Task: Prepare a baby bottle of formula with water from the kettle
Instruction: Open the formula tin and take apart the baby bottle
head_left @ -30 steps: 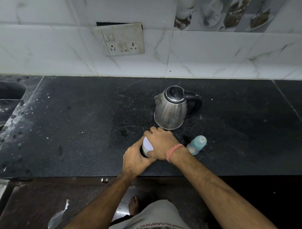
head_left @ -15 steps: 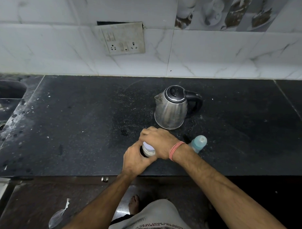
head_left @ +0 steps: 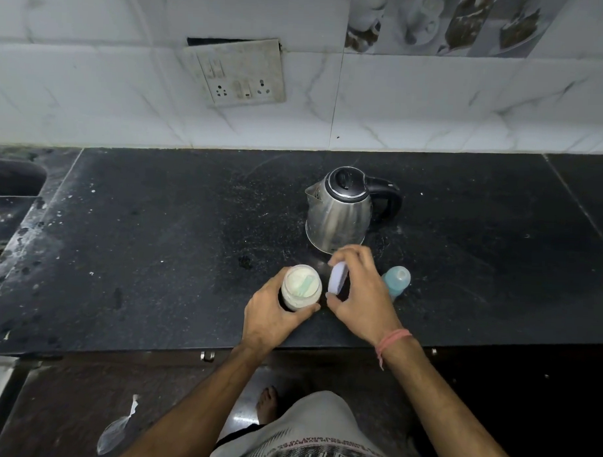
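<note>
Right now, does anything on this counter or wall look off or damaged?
Yes. The socket plate hangs crooked, with a dark gap above it. The counter is dusted with white specks, heaviest by the sink. The kettle and baby bottle stand upright.

A black, speckled worktop [head_left: 155, 257] is running along the white tiled wall. A steel kettle [head_left: 338, 212] is standing on it, upright. Nearer the front edge, an open jar of white powder [head_left: 300, 287] is sitting, and a blue-capped baby bottle [head_left: 396, 279] is standing just right of it.
</note>
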### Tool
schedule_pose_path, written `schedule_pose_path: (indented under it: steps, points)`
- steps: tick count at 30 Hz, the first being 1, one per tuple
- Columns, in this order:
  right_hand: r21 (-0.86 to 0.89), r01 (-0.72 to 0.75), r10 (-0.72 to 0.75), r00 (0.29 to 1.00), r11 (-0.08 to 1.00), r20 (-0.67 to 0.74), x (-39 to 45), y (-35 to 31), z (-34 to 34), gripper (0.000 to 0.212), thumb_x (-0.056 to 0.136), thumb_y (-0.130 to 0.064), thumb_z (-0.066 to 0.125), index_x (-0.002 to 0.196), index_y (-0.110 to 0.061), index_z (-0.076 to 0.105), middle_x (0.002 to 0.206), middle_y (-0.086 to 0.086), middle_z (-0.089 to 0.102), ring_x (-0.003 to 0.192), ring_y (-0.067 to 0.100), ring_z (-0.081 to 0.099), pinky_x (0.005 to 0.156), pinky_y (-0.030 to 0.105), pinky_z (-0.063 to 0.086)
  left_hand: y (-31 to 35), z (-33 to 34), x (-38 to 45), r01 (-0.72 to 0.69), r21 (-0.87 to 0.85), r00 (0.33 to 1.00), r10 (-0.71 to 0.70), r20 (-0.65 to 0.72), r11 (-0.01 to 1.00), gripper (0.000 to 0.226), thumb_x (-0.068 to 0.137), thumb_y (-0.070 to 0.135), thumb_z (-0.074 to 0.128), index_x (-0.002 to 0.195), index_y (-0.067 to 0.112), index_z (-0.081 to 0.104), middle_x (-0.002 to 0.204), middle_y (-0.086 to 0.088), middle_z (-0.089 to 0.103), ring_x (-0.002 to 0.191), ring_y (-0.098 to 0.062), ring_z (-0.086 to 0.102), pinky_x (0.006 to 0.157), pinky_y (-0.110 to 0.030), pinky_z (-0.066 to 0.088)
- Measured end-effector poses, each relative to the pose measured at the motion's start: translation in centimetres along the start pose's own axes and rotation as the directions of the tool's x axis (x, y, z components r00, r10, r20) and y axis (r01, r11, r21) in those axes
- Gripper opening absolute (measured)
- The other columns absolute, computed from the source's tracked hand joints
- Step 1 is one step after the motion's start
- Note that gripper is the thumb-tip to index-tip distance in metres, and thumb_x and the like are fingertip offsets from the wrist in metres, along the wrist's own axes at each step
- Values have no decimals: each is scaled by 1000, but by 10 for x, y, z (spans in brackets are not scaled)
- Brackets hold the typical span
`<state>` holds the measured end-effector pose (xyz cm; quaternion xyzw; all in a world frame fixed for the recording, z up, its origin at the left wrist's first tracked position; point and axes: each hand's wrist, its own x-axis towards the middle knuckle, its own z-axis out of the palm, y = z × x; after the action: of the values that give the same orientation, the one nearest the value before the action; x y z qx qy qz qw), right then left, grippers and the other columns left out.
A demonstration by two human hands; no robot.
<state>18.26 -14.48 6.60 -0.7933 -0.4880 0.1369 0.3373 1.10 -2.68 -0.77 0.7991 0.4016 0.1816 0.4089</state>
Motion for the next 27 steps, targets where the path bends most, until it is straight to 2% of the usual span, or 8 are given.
schedule_pose_path:
  steps: [3,8,11,15,18,22,25,27]
  points:
    - [5,-122,121,987,993,-106,-23,13,16,61,71,-17,97,109,-28,50,128,-10,42,112,5,52,85,23,49,-3,4,0,29,6,1000,-29,-12,1000,88,70,73,96,147,52,59,141,32,67,131,3,64,108,-40,59]
    - [24,-255,256,956,967,-144,-47,43,45,54,76,-28,97,99,-26,48,133,-10,45,112,17,61,83,31,50,-3,8,-4,73,-9,997,-73,-29,997,98,69,75,95,155,48,55,150,27,62,141,-4,58,115,-46,54]
    - [78,-301,309,941,950,-137,-54,62,57,52,74,-33,100,92,-30,51,134,-13,55,121,17,61,92,32,51,-1,9,-7,93,-21,995,-94,-46,995,109,69,74,96,162,42,49,156,25,58,147,-5,52,120,-46,51]
    - [-9,-319,315,940,948,-129,-58,81,69,45,69,-40,102,82,-29,61,137,-9,66,126,20,57,103,37,52,2,9,-12,83,-30,992,-86,-92,996,124,66,72,100,168,36,40,161,21,52,149,-8,48,120,-45,51]
    - [-45,-325,320,943,945,-96,-60,85,72,43,68,-40,103,84,-32,64,142,-7,68,130,22,57,107,44,52,9,8,-14,33,7,988,-31,-154,999,127,67,70,101,170,31,38,169,17,43,153,-12,40,123,-46,46]
    - [-75,-316,314,949,946,-43,-62,84,70,46,67,-38,104,99,-32,72,153,-3,64,141,25,57,113,46,48,28,8,-13,-71,96,972,91,-218,993,120,71,66,100,168,25,44,177,12,32,157,-21,38,125,-47,41]
    - [-67,-316,312,948,946,-61,-64,78,60,53,67,-42,103,109,-31,74,154,-4,63,141,22,56,114,45,49,52,12,-12,-168,80,950,183,-252,983,99,75,43,103,159,23,55,173,10,38,151,-21,44,120,-50,46]
    - [-44,-291,286,953,956,-100,-67,73,46,47,74,-37,100,111,-32,73,140,-13,67,129,15,61,106,40,54,68,17,-11,-226,55,937,233,-262,973,89,75,27,100,153,22,59,169,11,43,147,-15,45,116,-48,50]
